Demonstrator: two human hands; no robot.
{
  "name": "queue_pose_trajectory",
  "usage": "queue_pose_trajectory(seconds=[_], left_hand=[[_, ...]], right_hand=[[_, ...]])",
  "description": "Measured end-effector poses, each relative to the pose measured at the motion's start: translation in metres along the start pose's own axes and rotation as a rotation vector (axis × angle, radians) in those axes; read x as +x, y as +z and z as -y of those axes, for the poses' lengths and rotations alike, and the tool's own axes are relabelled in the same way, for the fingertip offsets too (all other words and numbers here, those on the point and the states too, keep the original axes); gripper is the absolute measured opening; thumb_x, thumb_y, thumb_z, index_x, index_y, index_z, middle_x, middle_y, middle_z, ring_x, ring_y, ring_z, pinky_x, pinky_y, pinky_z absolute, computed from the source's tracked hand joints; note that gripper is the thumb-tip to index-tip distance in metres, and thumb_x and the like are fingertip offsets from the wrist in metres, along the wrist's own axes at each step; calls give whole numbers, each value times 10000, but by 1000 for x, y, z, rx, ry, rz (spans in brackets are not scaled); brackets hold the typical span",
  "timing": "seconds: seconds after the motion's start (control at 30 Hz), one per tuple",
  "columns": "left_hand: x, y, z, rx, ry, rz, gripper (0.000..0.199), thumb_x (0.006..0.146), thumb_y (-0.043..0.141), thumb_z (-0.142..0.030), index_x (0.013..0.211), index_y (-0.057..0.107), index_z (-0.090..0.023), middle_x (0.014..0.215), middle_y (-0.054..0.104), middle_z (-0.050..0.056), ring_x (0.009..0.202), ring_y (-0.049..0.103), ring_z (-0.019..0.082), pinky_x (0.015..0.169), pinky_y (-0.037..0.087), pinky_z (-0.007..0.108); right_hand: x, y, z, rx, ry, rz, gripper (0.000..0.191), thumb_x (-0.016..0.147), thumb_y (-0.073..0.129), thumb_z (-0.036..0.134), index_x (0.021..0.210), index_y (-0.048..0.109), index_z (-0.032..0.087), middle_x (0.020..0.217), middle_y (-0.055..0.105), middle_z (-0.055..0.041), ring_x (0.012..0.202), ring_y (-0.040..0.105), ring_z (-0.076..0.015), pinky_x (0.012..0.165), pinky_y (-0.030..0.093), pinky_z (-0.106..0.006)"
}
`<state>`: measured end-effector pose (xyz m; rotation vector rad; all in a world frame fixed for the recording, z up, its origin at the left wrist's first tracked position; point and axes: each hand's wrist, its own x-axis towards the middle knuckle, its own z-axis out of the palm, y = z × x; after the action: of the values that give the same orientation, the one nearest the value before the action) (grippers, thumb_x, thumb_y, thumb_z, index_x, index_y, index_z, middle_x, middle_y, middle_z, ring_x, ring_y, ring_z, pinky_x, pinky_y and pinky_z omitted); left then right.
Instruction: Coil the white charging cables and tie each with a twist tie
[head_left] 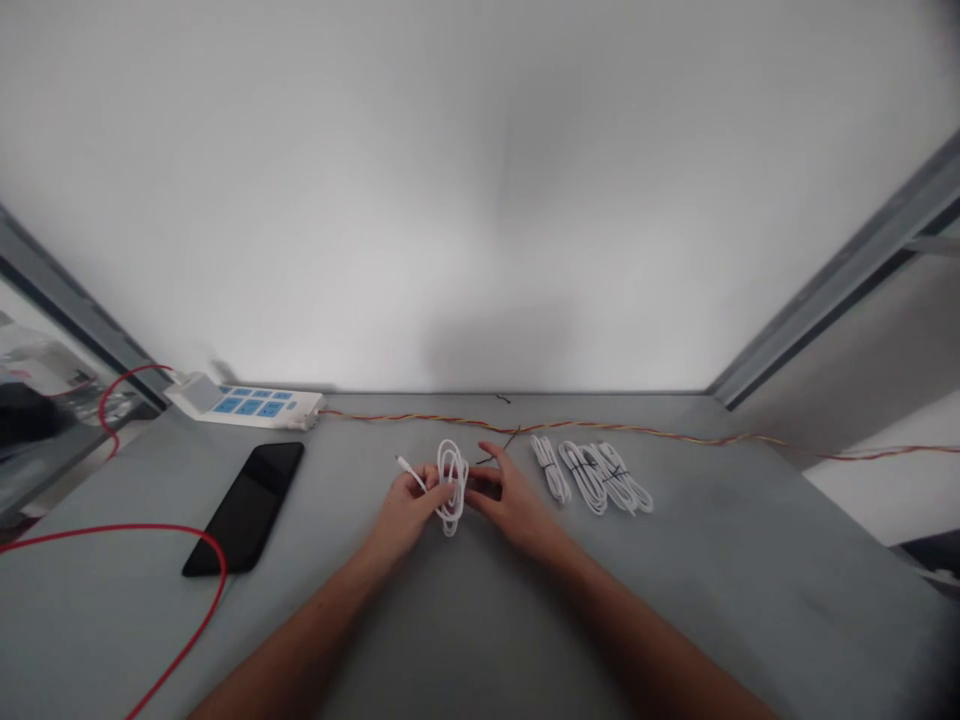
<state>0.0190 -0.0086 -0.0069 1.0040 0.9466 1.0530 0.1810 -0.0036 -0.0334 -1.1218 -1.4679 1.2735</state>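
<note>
My left hand (pixel 409 510) is closed on a coiled white cable (pixel 451 470), its thumb pressed across the loops. The cable's plug end (pixel 406 466) sticks out to the upper left. Just right of the coil is my right hand (pixel 517 505), with index finger and thumb apart; the other fingers are curled near the loops, and I cannot tell whether they touch them. A thin dark tie (pixel 513 437) lies by the right index fingertip, partly hidden. To the right lie a white cable bundle (pixel 551 468) and overlapping bundles (pixel 583 478), all bound with dark ties.
A black phone (pixel 251 505) lies at the left, with a red cable (pixel 219 560) crossing its lower corner. Behind it sits a white power strip (pixel 304 408) with a plugged-in adapter (pixel 196 393). A twisted wire (pixel 420 417) runs along the white back panel (pixel 480 200). Another dark tie (pixel 503 399) lies nearby.
</note>
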Motion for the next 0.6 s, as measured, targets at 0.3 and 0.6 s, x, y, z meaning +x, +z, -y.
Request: queue_pose_trajectory(seconds=[0.3, 0.6], left_hand=[[-5, -1, -9, -128, -15, 28, 423, 617, 729, -237, 577, 312, -175, 720, 612, -19, 462, 494, 46, 470, 371, 185], [8, -8, 4, 108, 84, -82, 393, 663, 677, -329, 588, 317, -192, 670, 621, -18, 476, 502, 70, 484, 385, 203]], right_hand=[[4, -2, 7, 386, 176, 145, 432, 719, 659, 351, 1101, 539, 187, 1014, 680, -86, 789, 662, -187, 535, 485, -234], [8, -8, 10, 506, 292, -198, 278, 648, 722, 302, 838, 565, 173, 808, 674, -42, 698, 659, -168, 526, 509, -236]])
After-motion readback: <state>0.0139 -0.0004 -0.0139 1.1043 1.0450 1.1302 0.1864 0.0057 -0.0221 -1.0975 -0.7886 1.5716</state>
